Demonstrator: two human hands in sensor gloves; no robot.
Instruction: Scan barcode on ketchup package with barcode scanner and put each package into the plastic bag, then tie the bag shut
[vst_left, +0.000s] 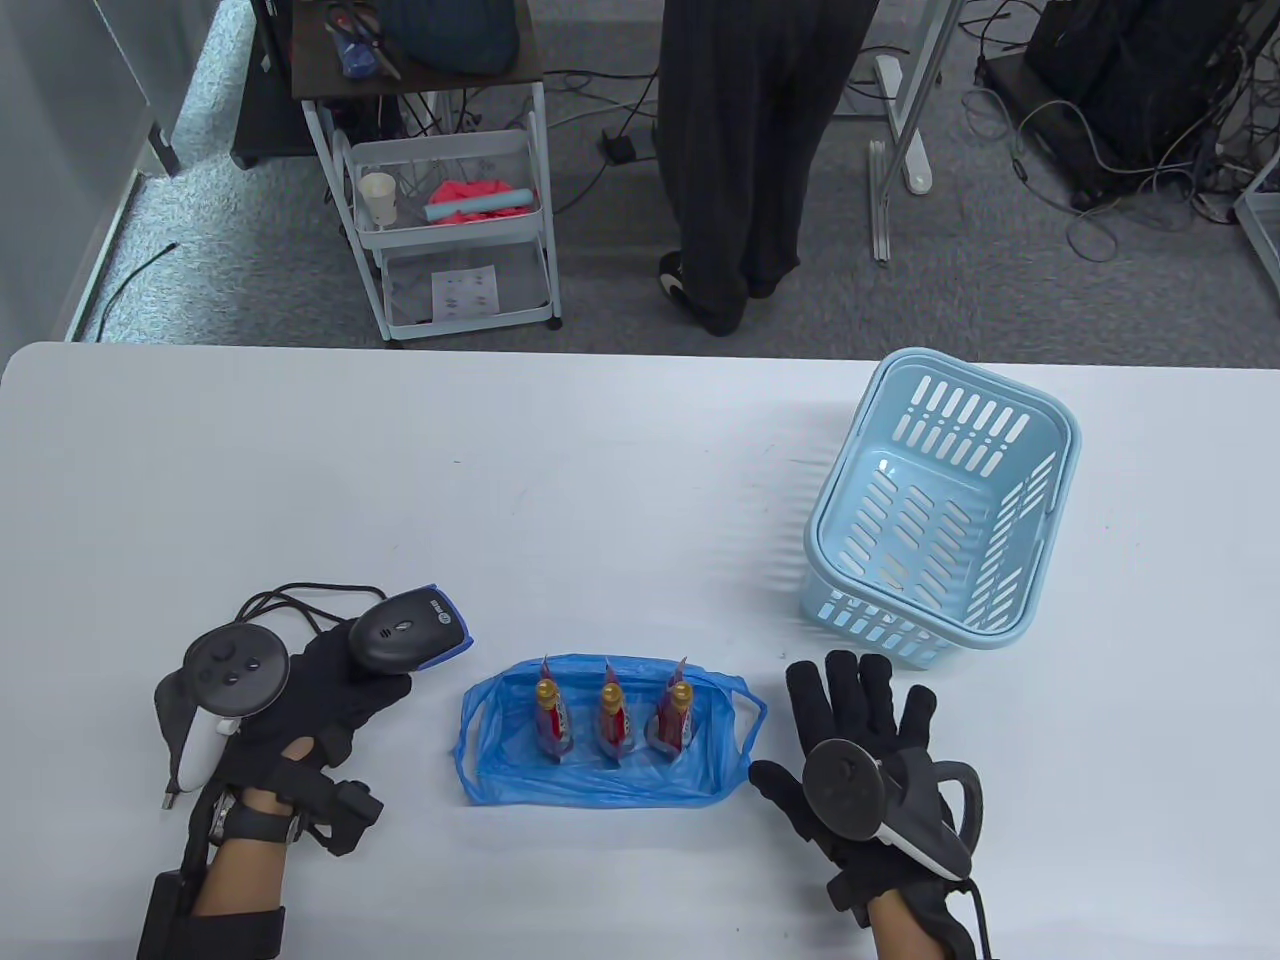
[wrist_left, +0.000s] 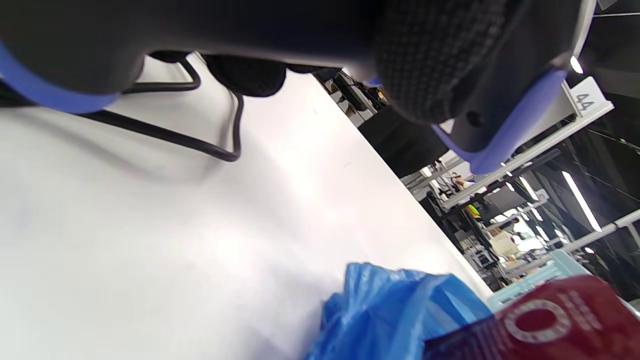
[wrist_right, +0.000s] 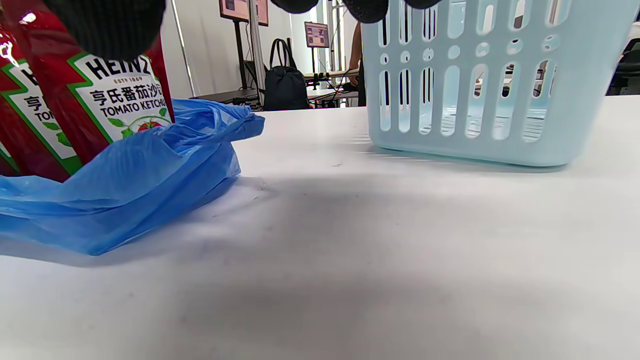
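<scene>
Here the white tabletop carries a light blue basket at the far right. The blue plastic bag lies between both hands, with three ketchup packages standing on it. The right hand rests flat, fingers spread, just beside the bag. The left hand grips the barcode scanner.

left hand curled in a grip, right hand flat, fingers spread
</scene>
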